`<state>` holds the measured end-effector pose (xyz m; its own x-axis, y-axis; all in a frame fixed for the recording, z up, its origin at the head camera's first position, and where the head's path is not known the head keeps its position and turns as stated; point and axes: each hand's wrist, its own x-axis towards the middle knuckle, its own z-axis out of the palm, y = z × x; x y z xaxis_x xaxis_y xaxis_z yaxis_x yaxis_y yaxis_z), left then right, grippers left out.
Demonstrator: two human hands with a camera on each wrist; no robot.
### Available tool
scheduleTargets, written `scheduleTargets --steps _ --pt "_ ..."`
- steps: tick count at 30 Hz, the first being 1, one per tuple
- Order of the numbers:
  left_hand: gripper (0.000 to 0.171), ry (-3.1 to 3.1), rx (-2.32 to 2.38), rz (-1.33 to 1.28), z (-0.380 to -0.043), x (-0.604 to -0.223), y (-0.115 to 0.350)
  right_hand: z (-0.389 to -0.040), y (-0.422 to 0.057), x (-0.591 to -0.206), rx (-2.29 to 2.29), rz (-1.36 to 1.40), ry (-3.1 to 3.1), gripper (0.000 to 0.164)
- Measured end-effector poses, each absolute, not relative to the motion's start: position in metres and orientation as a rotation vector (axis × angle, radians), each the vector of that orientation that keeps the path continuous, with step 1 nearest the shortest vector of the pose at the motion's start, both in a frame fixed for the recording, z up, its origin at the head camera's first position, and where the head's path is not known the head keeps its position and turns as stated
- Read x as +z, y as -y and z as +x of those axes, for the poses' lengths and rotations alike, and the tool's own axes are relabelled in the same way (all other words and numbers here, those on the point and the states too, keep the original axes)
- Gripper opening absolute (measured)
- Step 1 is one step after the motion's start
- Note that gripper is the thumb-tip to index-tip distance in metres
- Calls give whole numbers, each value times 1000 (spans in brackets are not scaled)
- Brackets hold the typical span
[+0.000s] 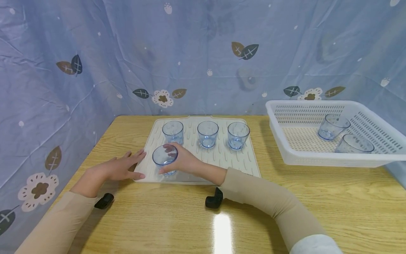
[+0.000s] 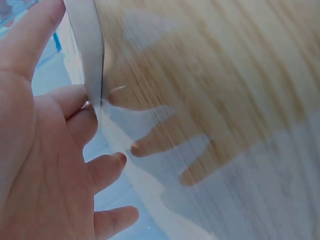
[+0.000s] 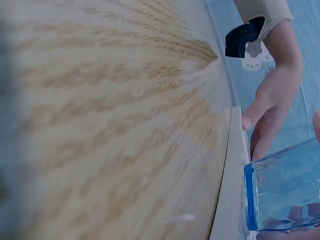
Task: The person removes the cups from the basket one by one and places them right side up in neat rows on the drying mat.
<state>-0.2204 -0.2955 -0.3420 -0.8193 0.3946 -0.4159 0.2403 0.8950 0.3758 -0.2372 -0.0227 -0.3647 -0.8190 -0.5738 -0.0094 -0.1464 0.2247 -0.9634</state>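
Left hand: fingers spread and extended, touching the tray's left edge, grasping no glass; probably steadying.

Tray, pale, ribbed, on the wooden worktop; four glasses on or just over it.

Held glass, clear blue: near-left part of the tray, roughly upright (whether its base bears fully on the surface cannot be told). Step in hand, as judged: settling this glass before the far row. The next move would call for the base set flat, then a clean, level release without tipping it.

Right hand: thumb and fingers curled round the held glass.

Far row, standing upright: left glass, middle glass, right glass.

White basket, right of the tray: two glasses inside, rear one and front one, seemingly awaiting their turn.
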Motion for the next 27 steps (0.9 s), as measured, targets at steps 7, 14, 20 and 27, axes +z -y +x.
scheduleTargets --steps 7,14,20,27 --pt "103 -2564 408 470 -222 -343 296 -238 24 -365 -1599 -679 -2153 83" --pt "104 -2566 402 461 -222 -343 295 -237 24 -364 -1575 -696 -2181 86" --pt "104 -2568 402 458 -220 -342 295 -238 23 -364 -1572 -710 -2166 87" --pt "104 -2569 401 454 -219 -340 294 -238 20 -362 -1539 -729 -2173 90"
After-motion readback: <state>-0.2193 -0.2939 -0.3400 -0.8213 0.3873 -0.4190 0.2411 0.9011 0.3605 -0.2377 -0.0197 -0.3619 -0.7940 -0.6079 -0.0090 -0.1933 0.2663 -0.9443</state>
